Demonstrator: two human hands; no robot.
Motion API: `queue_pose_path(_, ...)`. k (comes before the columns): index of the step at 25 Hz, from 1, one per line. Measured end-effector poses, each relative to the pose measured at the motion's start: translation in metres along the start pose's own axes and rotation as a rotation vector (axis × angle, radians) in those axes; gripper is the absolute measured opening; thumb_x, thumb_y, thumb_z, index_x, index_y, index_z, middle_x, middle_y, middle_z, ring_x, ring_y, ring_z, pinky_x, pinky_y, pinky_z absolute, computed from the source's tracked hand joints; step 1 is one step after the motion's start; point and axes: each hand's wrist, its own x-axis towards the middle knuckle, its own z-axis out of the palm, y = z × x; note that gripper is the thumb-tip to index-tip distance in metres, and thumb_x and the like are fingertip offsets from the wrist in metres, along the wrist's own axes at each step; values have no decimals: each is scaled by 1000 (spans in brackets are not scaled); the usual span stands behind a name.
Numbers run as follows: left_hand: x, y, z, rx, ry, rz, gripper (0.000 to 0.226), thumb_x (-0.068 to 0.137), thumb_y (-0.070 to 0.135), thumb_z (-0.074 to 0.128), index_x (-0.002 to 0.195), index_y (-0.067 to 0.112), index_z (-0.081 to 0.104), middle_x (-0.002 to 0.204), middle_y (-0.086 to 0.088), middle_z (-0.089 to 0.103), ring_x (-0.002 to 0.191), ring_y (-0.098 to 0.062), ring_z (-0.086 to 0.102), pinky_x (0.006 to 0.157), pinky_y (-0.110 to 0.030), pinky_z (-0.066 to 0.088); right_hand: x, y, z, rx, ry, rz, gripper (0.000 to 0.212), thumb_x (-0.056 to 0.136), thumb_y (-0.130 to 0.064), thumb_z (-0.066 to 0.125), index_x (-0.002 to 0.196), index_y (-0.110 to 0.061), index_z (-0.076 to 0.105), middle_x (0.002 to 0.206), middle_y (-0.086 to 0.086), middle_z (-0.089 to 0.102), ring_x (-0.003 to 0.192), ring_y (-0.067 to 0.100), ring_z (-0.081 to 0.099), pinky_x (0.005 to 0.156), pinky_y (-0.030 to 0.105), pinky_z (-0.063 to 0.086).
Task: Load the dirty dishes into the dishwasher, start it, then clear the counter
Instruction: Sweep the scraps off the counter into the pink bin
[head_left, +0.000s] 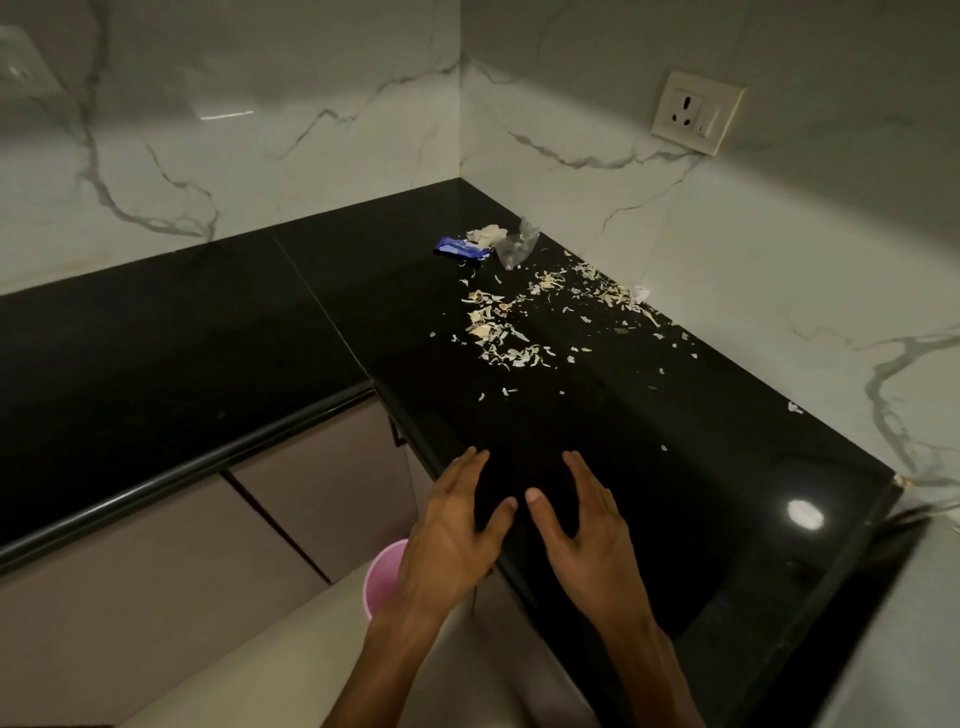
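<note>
Both empty, left hand (447, 540) and right hand (587, 540) spread flat above glossy black counter (208, 338); pale papery peel scraps (498, 332) probably featherlight, flyaway, best swept together, scooped underneath.

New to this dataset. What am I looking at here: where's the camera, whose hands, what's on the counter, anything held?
There is no robot here. One wide-angle camera sits on a person's head and looks forward and down, so the two bare arms entering from the bottom are that person's own. The left hand and right hand hang over the near edge of a black counter, fingers spread. Neither has a grip on anything. Farther back, near the corner, lie scattered pale scraps, a blue wrapper, and a crumpled clear plastic piece. A wall socket sits on the marble wall at right. A pink bin shows below the counter, beside the left wrist.
</note>
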Motion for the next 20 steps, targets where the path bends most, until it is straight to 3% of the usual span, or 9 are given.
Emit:
queue_pose_path(7, 74, -39, -43, -60, -12, 45, 64, 95, 42, 55, 150, 23, 31, 158, 6, 26, 145, -11, 21, 117, -39, 31, 55, -36, 49, -46, 71, -15, 75, 88, -63, 43, 151, -26, 24, 157, -2, 29, 144, 16, 27, 115, 47, 32)
queue_pose_path(14, 120, -95, -73, -23, -194, 32, 74, 91, 60, 44, 153, 22, 25, 159, 1, 23, 146, -16, 20, 115, -34, 30, 97, -58, 102, -121, 29, 169, 78, 89, -61, 42, 153, -23, 18, 162, -1, 15, 149, 19, 12, 122, 43, 13)
queue_pose_path(20, 151, -117, -61, 36, -291, -11, 72, 96, 48, 48, 154, 21, 15, 163, 0, 5, 150, -19, 3, 117, -38, 22, 114, -43, 126, -215, 55, 263, 80, 93, -61, 41, 155, -19, 12, 163, 3, 6, 150, 17, 1, 120, 38, 1)
